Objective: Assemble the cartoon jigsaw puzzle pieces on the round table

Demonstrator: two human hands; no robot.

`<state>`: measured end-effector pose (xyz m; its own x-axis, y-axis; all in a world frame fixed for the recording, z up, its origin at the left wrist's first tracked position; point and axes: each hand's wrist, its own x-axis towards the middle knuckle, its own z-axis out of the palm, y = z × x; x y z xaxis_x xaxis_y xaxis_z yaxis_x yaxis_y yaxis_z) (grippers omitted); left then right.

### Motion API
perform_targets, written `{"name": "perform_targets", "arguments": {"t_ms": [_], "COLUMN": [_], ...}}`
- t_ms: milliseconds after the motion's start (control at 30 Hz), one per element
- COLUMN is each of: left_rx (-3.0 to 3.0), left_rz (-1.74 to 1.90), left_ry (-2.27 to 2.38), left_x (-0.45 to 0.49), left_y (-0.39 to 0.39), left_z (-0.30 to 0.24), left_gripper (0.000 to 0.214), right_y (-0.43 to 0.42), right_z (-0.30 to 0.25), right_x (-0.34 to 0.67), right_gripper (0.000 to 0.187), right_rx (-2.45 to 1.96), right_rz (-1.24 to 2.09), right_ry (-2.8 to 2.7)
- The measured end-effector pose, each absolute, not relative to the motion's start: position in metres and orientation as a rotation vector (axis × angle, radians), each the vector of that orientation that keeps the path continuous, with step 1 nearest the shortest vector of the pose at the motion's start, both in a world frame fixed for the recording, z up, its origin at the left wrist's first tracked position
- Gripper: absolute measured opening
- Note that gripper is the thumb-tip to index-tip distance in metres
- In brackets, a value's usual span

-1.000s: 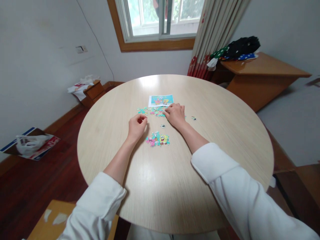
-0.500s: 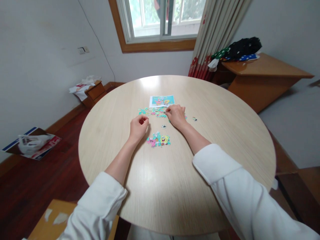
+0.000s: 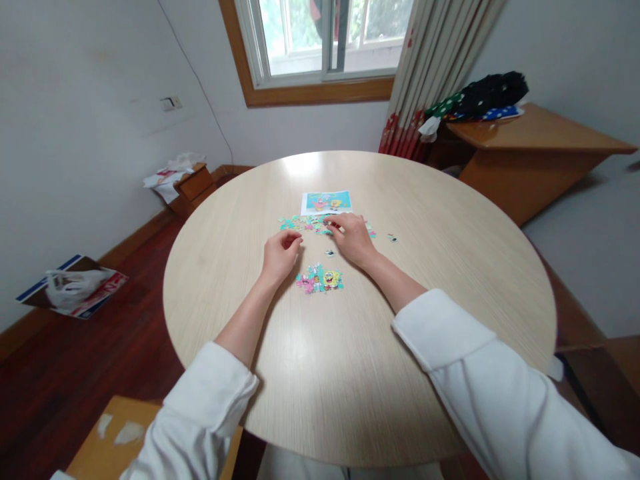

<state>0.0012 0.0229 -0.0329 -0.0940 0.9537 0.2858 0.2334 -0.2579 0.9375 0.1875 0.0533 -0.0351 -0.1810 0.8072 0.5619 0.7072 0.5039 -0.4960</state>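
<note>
My right hand (image 3: 353, 241) reaches over the far loose puzzle pieces (image 3: 303, 224), its thumb and forefinger closed on what looks like a small puzzle piece (image 3: 327, 225). To the left, my left hand (image 3: 281, 255) hovers by the near edge of that pile, fingers curled in together; whatever may be between them is hidden. Closer to me lies a joined section of puzzle (image 3: 319, 279) with a pink figure and a yellow square figure. One single dark-and-white piece (image 3: 329, 253) sits between this section and the pile. My right hand covers part of the pile.
Behind the pile lies a printed reference picture (image 3: 327, 202). Another stray piece (image 3: 393, 237) rests on the right of the round table (image 3: 380, 400). Beyond the table stand a wooden desk (image 3: 545, 130) with polka-dot cloth on it and a window (image 3: 325, 40).
My right hand has shifted slightly left across the pile, its fingers stretching further over the pieces. My left hand stays nearly in place. The whole view has moved a little.
</note>
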Motion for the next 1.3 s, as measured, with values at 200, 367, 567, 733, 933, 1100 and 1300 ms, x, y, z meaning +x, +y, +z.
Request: {"name": "perform_targets", "arguments": {"t_ms": [200, 367, 567, 733, 933, 1100, 1300], "left_rx": [1.452, 1.473, 1.508, 1.508, 1.419, 1.375, 1.362], "left_rz": [1.362, 1.314, 1.242, 1.179, 1.208, 1.215, 1.208], "left_ry": [1.143, 1.087, 1.02, 1.011, 1.147, 1.223, 1.157], "left_x": [0.003, 0.006, 0.007, 0.004, -0.003, -0.008, -0.009], "left_y": [0.02, 0.017, 0.015, 0.014, 0.014, 0.015, 0.015], "left_z": [-0.032, -0.028, -0.026, -0.022, -0.018, -0.016, -0.015], "left_gripper": [0.015, 0.019, 0.014, 0.016, 0.021, 0.02, 0.023], "right_y": [0.034, 0.019, 0.01, 0.002, -0.011, -0.027, -0.029], "right_z": [-0.036, -0.032, -0.031, -0.03, -0.025, -0.016, -0.017], "right_x": [0.176, 0.17, 0.169, 0.17, 0.183, 0.193, 0.197], "right_gripper": [0.022, 0.027, 0.01, 0.01, 0.011, 0.028, 0.038], "right_rx": [-1.113, -1.115, -1.096, -1.111, -1.125, -1.072, -1.149], "right_rz": [0.346, 0.576, 0.695, 0.661, 0.562, 0.484, 0.448], "right_ry": [-1.849, -1.733, -1.699, -1.765, -2.008, -2.3, -2.453]}}
